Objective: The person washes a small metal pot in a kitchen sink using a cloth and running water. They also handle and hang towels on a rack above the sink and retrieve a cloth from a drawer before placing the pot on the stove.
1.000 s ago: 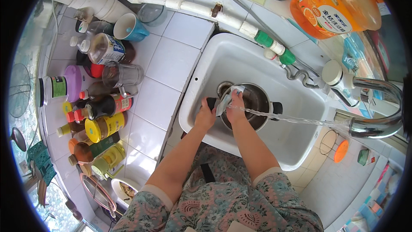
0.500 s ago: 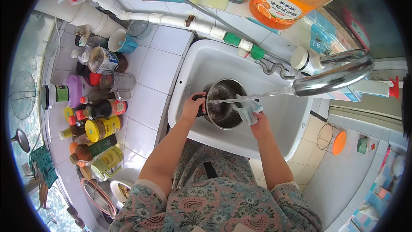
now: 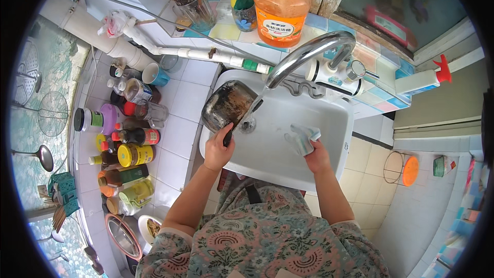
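My left hand (image 3: 218, 149) is wrapped round the black handle of a metal saucepan (image 3: 226, 108). The pan is tipped over at the left end of the white sink (image 3: 334, 126), its scorched brown and black outside facing up and its inside hidden. A thin stream of water from the chrome faucet (image 3: 309, 51) falls by the pan's right edge, close to the drain (image 3: 247, 124). Farther right, over the basin, my right hand (image 3: 317, 158) pinches a crumpled pale cloth (image 3: 302, 140), apart from the pan.
Sauce bottles and jars (image 3: 136, 154) crowd the tiled counter on the left. An orange detergent bottle (image 3: 282, 13) stands on the ledge behind the sink, beside a cup (image 3: 244, 18) holding a sponge. A white spray bottle (image 3: 422, 82) with a red trigger is at the right.
The saucepan has turned from mouth up to outside up and shifted left. My right hand with the cloth has drawn away from it. The view now takes in more of the ledge.
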`<state>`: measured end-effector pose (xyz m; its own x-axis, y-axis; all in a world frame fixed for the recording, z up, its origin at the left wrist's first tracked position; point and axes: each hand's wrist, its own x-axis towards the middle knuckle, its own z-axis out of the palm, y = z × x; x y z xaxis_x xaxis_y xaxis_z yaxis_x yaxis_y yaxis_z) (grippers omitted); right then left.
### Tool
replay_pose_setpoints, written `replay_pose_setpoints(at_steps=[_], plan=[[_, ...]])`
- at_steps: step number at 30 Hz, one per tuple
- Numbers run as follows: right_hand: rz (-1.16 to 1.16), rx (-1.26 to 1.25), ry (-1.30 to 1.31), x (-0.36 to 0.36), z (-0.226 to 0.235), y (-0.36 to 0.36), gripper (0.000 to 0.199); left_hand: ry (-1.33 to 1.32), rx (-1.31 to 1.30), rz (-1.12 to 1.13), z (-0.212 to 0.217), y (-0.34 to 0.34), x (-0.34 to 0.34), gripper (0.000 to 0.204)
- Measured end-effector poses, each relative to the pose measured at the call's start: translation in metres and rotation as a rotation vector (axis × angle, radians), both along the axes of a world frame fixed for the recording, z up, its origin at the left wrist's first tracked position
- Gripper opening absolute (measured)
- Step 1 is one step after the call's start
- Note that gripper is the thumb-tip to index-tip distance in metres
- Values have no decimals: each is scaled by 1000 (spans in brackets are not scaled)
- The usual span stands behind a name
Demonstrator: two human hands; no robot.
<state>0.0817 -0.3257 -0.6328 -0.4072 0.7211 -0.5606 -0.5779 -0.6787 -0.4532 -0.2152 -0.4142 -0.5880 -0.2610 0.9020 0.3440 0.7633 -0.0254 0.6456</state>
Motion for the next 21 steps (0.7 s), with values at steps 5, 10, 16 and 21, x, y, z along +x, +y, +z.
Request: replay_pose_setpoints(at_steps=[5,10,16,21], plan=[[-27,-27,-24,8,2,2,44,142,18,11,17,0,-1,40],[18,-15,-37,12,1,3,44,180,38,-6,27,0,-7,41],[6,-24,-113,6,12,3,42,-801,-230,369,2,7,-23,26],[-51,-48,-182,10,11,-4,37,-1418,-271,521,-79,-4,-29,24]])
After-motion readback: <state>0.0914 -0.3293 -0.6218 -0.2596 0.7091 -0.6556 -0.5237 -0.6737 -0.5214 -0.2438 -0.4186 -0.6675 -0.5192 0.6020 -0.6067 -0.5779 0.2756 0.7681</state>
